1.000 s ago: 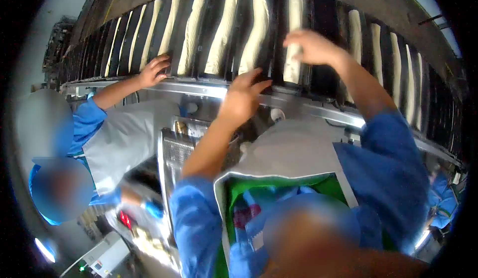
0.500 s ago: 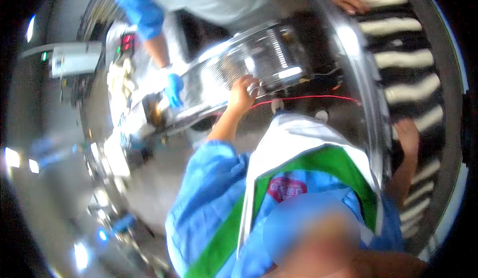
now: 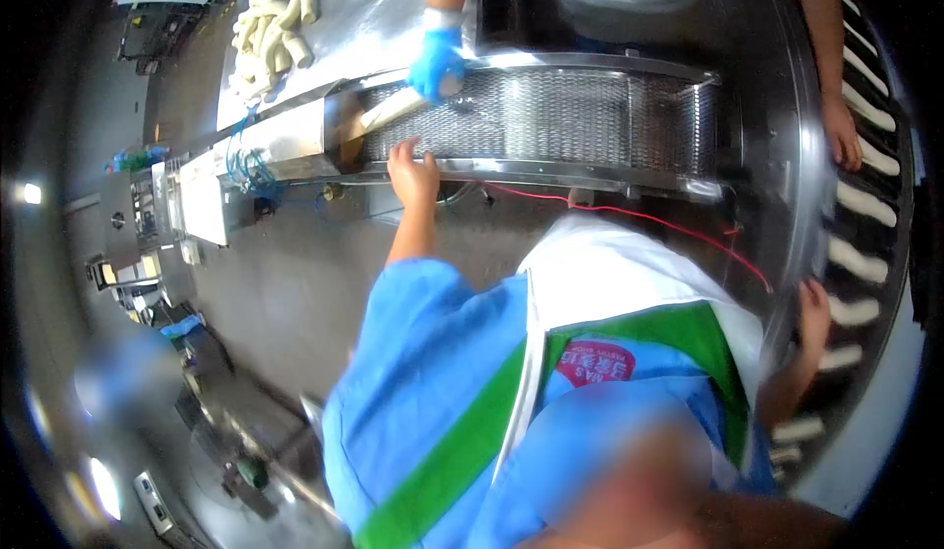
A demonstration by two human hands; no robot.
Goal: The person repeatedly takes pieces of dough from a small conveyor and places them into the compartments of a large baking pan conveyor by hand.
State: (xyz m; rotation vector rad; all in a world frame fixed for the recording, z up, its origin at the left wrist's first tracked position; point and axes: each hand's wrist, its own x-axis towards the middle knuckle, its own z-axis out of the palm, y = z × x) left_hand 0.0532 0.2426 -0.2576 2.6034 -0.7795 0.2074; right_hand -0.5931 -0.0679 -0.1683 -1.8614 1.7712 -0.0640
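Reaching to near edge of belt (image 3: 590,121): left hand (image 3: 415,177), fingers spread | right hand (image 3: 814,315): beside dough strips (image 3: 854,311) in dark trays (image 3: 854,288), cannot tell finger state | co-worker's gloved hand (image 3: 436,67): gripping dough roll (image 3: 393,109), slanted over belt | dough pile (image 3: 275,38): on table (image 3: 369,18)

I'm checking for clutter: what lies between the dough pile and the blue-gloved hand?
The head view shows bare steel tabletop, then the conveyor's far rail, between the dough pile and the co-worker's gloved hand.
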